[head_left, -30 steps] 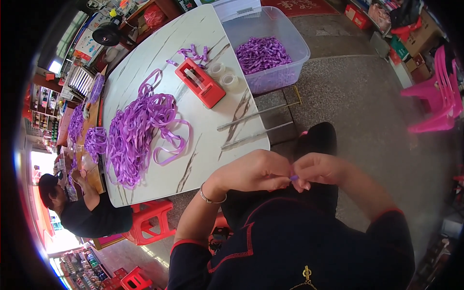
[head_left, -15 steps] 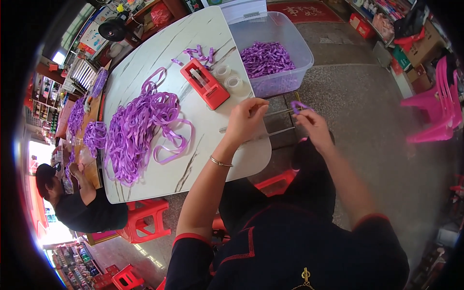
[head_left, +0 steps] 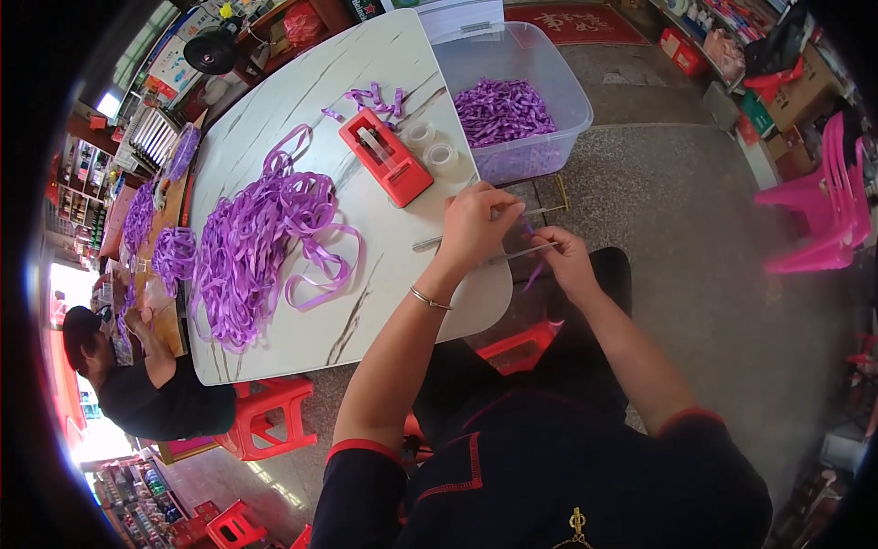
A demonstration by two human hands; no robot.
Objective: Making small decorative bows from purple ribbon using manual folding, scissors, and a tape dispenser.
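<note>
My right hand (head_left: 569, 263) pinches a short purple ribbon (head_left: 534, 276) just off the table's right edge, its tail hanging below the fingers. My left hand (head_left: 476, 224), with a bracelet at the wrist, is held over the table corner, thumb and fingers pressed together close to the ribbon's upper end. What sits between those left fingertips is too small to make out. Thin metal rods (head_left: 426, 245) reach from the table past its edge under my hands. Beyond my left hand stands a red tape dispenser (head_left: 385, 157), with clear tape rolls (head_left: 441, 156) beside it.
A heap of long purple ribbons (head_left: 261, 247) covers the left of the marbled table (head_left: 384, 316). Short ribbon pieces (head_left: 375, 96) lie at the back. A clear plastic bin (head_left: 572, 101) holds many more. A person (head_left: 155, 384) works at the left; pink chairs (head_left: 819, 201) stand right.
My right hand has come left and down with the purple ribbon, close to my left hand. The ribbon, looped above the fingers before, now hangs with its tail down. My left hand has shifted slightly right.
</note>
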